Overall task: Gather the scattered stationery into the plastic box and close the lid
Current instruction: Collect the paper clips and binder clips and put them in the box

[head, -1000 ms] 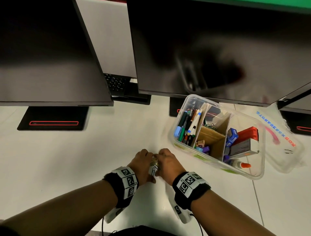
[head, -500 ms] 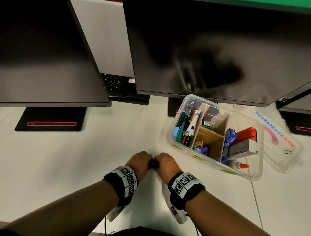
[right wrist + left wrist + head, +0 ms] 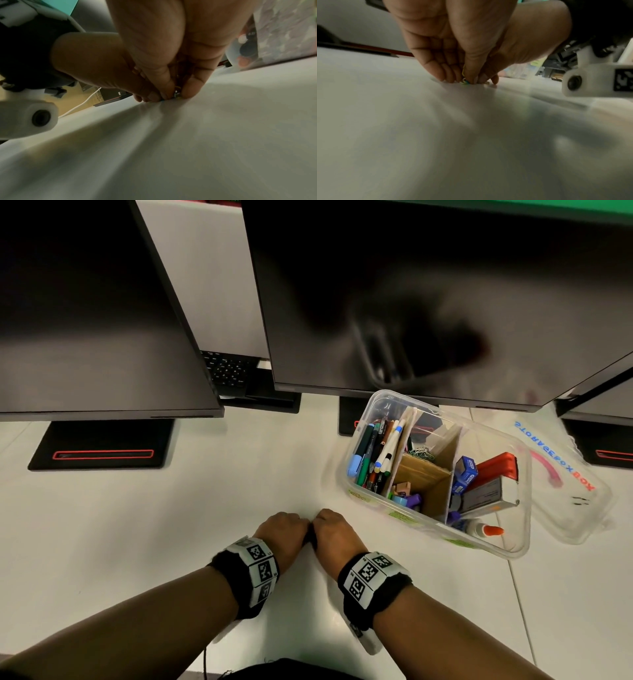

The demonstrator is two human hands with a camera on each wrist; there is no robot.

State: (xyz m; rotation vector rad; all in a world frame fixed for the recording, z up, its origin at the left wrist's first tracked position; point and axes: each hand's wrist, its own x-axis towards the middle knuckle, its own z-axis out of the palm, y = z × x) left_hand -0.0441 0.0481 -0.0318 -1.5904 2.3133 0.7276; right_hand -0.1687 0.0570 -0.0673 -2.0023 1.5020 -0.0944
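Two hands meet knuckle to knuckle at the near middle of the white desk (image 3: 144, 529), scraping up the last loose stationery. The left hand (image 3: 282, 534) and the right hand (image 3: 334, 534) both have fingers curled down to the surface, fingertips (image 3: 447, 75) bunched around a small cluster of coloured paper clips (image 3: 464, 81) — just visible from the wrist views as yellow and blue loops. Whether each hand has a firm pinch or is only corralling the clips cannot be told for certain.

The plastic box (image 3: 513, 549) stands open toward the right side of the desk, already packed with pens (image 3: 373, 453), a glue bottle (image 3: 479, 530) and boxes; its lid (image 3: 582, 508) lies just beyond it, nearer the right edge.

The step looks best done by sliding the clips into one tight heap, pinching low against the desk and lifting slowly — strays slip out easily.
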